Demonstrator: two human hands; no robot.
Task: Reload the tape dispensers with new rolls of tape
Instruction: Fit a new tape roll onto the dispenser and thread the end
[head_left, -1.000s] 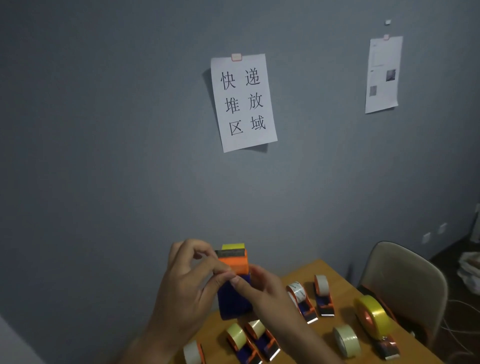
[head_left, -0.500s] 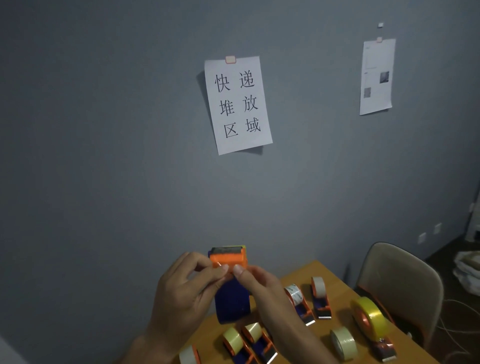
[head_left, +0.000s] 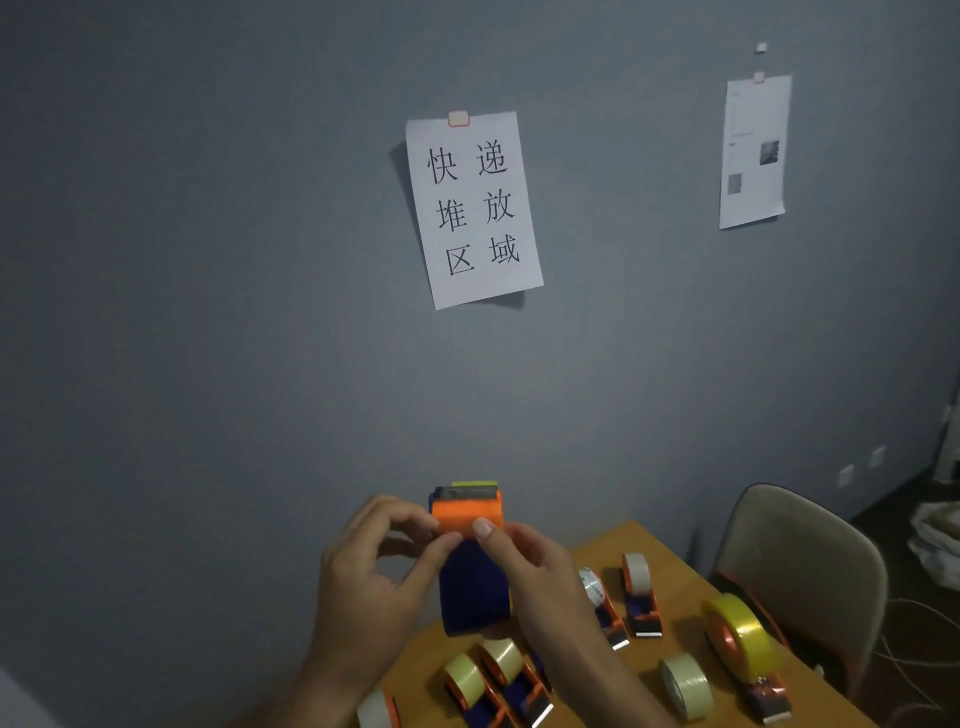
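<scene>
At the grip, raised above the wooden table (head_left: 670, 551): both hands pinch the orange head of a blue tape dispenser (head_left: 471, 582).

Our left hand (head_left: 374, 577) closes thumb and forefinger on the left edge of the orange head (head_left: 466, 513); our right hand (head_left: 524, 566) presses its thumb on the right edge and wraps the blue body below. Since half a second ago, a yellow tape end (head_left: 474, 484) shows again above the cutter, so we judge the new roll seated and its leader being threaded, with this unit near done. Below the grip, two loaded dispensers (head_left: 493, 680) lie on the table. To its right lie two more dispensers (head_left: 626, 597); further right sit a loose roll (head_left: 685, 686) and a large yellow-roll dispenser (head_left: 743, 644). Beyond them stands a chair (head_left: 800, 566).
</scene>
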